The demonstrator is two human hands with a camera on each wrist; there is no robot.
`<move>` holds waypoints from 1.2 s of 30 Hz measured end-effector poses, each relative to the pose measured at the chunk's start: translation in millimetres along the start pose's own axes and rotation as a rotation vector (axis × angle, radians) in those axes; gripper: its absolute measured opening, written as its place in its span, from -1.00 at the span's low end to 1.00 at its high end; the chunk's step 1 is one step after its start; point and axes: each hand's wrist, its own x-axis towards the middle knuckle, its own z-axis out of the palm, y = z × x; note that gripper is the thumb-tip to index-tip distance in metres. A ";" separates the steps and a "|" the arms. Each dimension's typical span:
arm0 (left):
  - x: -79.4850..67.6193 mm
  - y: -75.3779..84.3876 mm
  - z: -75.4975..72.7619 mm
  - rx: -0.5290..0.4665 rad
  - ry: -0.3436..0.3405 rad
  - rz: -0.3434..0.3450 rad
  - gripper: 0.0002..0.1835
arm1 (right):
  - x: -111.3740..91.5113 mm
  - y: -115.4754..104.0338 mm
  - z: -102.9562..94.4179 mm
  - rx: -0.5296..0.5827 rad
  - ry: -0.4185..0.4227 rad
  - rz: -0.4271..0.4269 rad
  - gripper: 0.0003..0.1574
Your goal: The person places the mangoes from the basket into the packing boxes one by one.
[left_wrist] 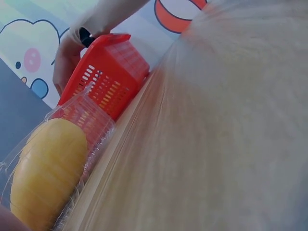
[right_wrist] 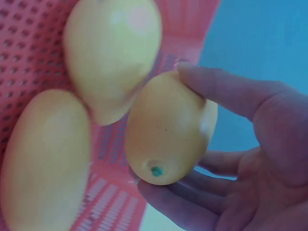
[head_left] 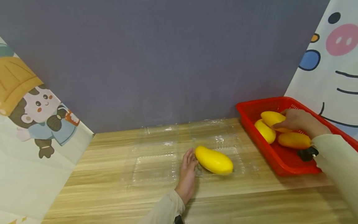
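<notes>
In the head view, my right hand (head_left: 298,122) reaches into the red basket (head_left: 283,166) and grips a yellow mango (head_left: 270,118). The right wrist view has the thumb on one side of this mango (right_wrist: 168,130) and fingers on the other, its green stem end showing. Two more mangoes, one rounder (head_left: 264,132) and one longer (head_left: 293,140), lie beside it in the basket. Another mango (head_left: 214,160) sits in the right clear plastic box (head_left: 237,155). My left hand (head_left: 188,174) rests at that box's left edge, fingers extended beside the mango.
A second clear plastic box (head_left: 155,168) with its lid folded back lies to the left on the wooden table (head_left: 112,202). Behind stands a grey-blue panel (head_left: 167,62). Cartoon-printed sheets flank the table at left (head_left: 28,174) and right (head_left: 335,102).
</notes>
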 end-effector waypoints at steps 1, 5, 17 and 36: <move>0.4 0.1 0.0 0.000 -0.001 0.001 -0.33 | -2.6 -3.2 0.0 -0.010 0.008 -0.008 0.30; 1.6 0.7 -0.2 0.003 -0.007 0.002 -0.34 | -13.9 -16.5 1.0 -0.042 0.053 -0.028 0.32; 0.0 1.0 -2.0 -0.002 -0.005 -0.011 -0.35 | -34.7 -49.7 12.9 -0.044 0.109 -0.057 0.37; -1.7 3.5 -4.1 0.007 -0.023 -0.009 -0.38 | -77.6 -131.3 28.3 -0.113 0.242 -0.241 0.09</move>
